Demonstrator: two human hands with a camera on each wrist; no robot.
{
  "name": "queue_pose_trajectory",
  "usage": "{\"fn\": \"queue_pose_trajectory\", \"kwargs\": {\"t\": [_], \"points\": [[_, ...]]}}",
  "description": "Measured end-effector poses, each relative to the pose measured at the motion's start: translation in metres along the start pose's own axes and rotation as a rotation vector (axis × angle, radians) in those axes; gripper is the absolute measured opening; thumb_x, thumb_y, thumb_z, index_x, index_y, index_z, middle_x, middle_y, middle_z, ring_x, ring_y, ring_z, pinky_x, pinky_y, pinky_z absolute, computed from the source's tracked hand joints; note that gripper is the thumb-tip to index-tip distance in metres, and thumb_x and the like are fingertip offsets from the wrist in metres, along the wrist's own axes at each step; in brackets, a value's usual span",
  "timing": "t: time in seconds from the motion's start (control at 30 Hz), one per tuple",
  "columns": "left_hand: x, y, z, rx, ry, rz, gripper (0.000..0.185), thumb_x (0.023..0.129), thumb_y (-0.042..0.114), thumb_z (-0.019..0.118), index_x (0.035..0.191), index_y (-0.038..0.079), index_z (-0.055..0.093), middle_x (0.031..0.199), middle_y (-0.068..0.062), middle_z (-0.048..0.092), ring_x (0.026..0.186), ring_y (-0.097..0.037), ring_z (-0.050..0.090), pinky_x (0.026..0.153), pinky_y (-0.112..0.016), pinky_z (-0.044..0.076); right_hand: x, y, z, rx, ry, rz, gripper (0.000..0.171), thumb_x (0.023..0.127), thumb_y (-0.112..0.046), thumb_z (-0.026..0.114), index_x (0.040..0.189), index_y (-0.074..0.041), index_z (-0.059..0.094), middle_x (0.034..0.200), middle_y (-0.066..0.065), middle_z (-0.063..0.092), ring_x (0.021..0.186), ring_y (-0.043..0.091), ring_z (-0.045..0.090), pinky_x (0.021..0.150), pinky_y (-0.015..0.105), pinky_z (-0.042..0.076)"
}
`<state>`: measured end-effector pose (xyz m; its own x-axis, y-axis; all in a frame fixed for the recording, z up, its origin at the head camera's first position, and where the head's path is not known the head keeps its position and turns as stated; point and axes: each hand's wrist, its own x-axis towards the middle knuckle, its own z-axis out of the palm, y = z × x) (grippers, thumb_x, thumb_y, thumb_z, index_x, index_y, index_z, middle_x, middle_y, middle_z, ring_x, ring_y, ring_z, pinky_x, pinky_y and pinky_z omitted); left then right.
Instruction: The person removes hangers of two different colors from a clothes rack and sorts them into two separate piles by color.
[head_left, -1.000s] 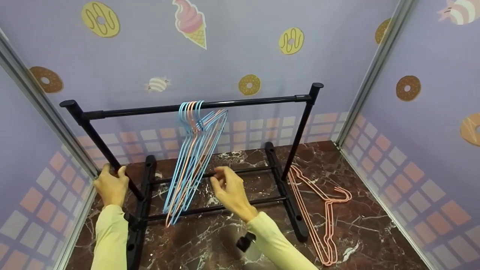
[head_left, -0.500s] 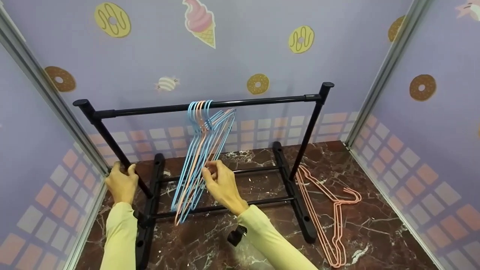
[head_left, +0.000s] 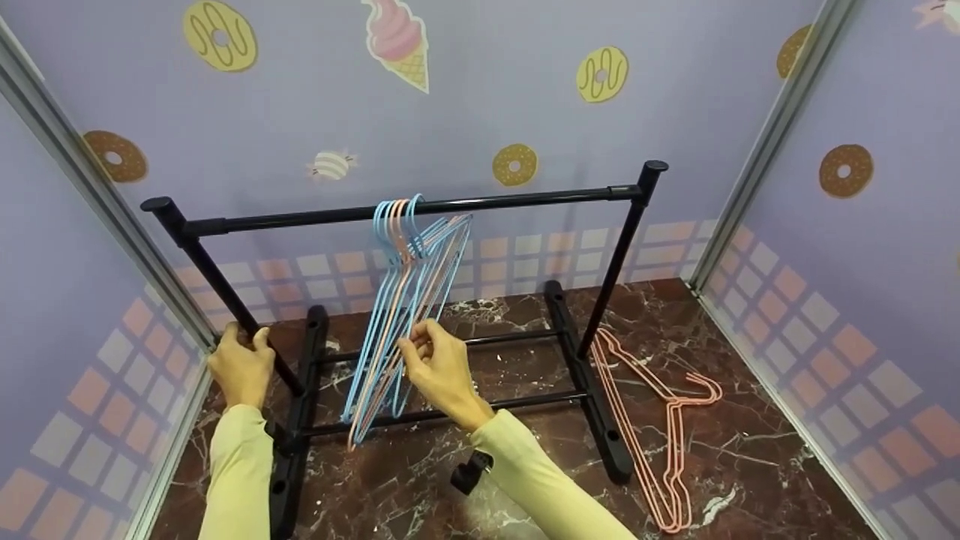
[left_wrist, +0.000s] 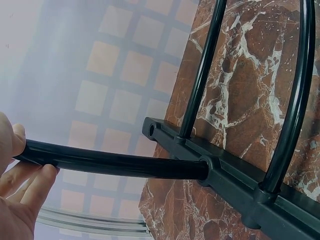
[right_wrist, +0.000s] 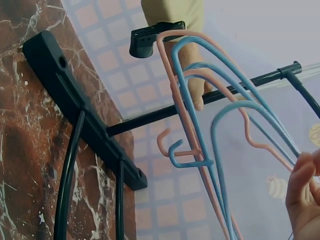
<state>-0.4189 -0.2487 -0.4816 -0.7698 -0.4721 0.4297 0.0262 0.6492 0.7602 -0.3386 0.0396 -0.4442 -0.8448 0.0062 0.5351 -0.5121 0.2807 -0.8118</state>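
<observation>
A black garment rack stands on a marble floor. A bundle of blue and pink wire hangers hangs from the middle of its top bar and slants down to the left. My left hand grips the rack's left upright post low down, with thumb and fingers round it. My right hand is at the right side of the bundle, its curled fingers pinching a hanger wire. In the right wrist view the hangers fill the middle and my fingertips show at the right edge.
Pink hangers lie on the floor right of the rack's right foot. Two low rails join the rack's feet. Papered walls close in at the back and on both sides.
My right hand has moved left and up from the lower rail to the hanging bundle and taken hold of it. My left hand stays on the post.
</observation>
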Motion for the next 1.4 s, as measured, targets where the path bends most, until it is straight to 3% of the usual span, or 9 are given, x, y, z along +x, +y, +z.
{"fn": "queue_pose_trajectory", "kwargs": {"t": [0.3, 0.47, 0.6, 0.77, 0.9, 1.1, 1.4], "points": [[-0.001, 0.001, -0.003, 0.005, -0.022, -0.025, 0.029, 0.096, 0.019, 0.066, 0.114, -0.003, 0.061, 0.105, -0.036, 0.067, 0.107, -0.064, 0.053, 0.096, -0.066, 0.040, -0.007, 0.002, -0.025, 0.110, -0.018, 0.024, 0.008, 0.097, -0.001, 0.063, 0.098, 0.006, 0.060, 0.079, 0.020, 0.068, 0.058, 0.033, 0.066, 0.048, 0.024, 0.054], [-0.001, 0.000, -0.001, -0.005, -0.012, -0.026, 0.029, 0.095, 0.019, 0.068, 0.113, -0.003, 0.062, 0.104, -0.035, 0.067, 0.108, -0.064, 0.054, 0.097, -0.066, 0.041, -0.020, 0.008, -0.046, 0.094, 0.008, 0.024, 0.005, 0.096, 0.000, 0.063, 0.097, 0.005, 0.060, 0.077, 0.015, 0.066, 0.057, 0.024, 0.065, 0.048, 0.027, 0.055], [-0.002, -0.001, 0.001, -0.012, -0.005, -0.028, 0.028, 0.095, 0.018, 0.068, 0.112, -0.003, 0.062, 0.103, -0.035, 0.068, 0.107, -0.063, 0.055, 0.096, -0.065, 0.041, -0.038, 0.022, -0.069, -0.022, 0.052, -0.038, 0.004, 0.094, 0.002, 0.064, 0.091, -0.001, 0.062, 0.074, 0.010, 0.066, 0.055, 0.010, 0.062, 0.048, 0.025, 0.054], [-0.001, 0.000, 0.001, -0.014, -0.012, -0.022, 0.030, 0.096, 0.020, 0.067, 0.114, -0.003, 0.062, 0.104, -0.035, 0.067, 0.106, -0.062, 0.054, 0.097, -0.065, 0.041, -0.064, 0.049, -0.104, -0.230, 0.119, -0.126, 0.011, 0.088, 0.007, 0.066, 0.087, -0.003, 0.063, 0.071, 0.004, 0.065, 0.056, 0.004, 0.056, 0.048, 0.020, 0.050], [-0.001, 0.000, 0.000, -0.007, -0.019, -0.017, 0.030, 0.097, 0.019, 0.065, 0.114, -0.005, 0.061, 0.104, -0.035, 0.067, 0.106, -0.063, 0.054, 0.098, -0.065, 0.040, -0.080, 0.071, -0.129, -0.425, 0.183, -0.204, 0.014, 0.082, 0.009, 0.069, 0.082, -0.004, 0.063, 0.070, 0.001, 0.064, 0.057, 0.005, 0.054, 0.052, 0.020, 0.048], [0.002, 0.000, -0.001, -0.005, -0.013, -0.014, 0.030, 0.096, 0.019, 0.065, 0.115, -0.004, 0.061, 0.107, -0.037, 0.067, 0.108, -0.064, 0.052, 0.099, -0.065, 0.038, -0.096, 0.096, -0.155, -0.694, 0.245, -0.307, 0.013, 0.078, 0.006, 0.071, 0.080, -0.004, 0.062, 0.070, 0.005, 0.062, 0.058, 0.017, 0.059, 0.056, 0.032, 0.049], [-0.002, 0.000, 0.002, 0.012, -0.009, 0.001, 0.031, 0.097, 0.018, 0.064, 0.114, -0.007, 0.059, 0.106, -0.041, 0.065, 0.105, -0.066, 0.052, 0.098, -0.065, 0.037, -0.113, 0.123, -0.181, -0.807, 0.201, -0.293, 0.011, 0.075, 0.006, 0.071, 0.079, -0.002, 0.064, 0.067, 0.006, 0.059, 0.055, 0.026, 0.059, 0.054, 0.042, 0.050]]}}
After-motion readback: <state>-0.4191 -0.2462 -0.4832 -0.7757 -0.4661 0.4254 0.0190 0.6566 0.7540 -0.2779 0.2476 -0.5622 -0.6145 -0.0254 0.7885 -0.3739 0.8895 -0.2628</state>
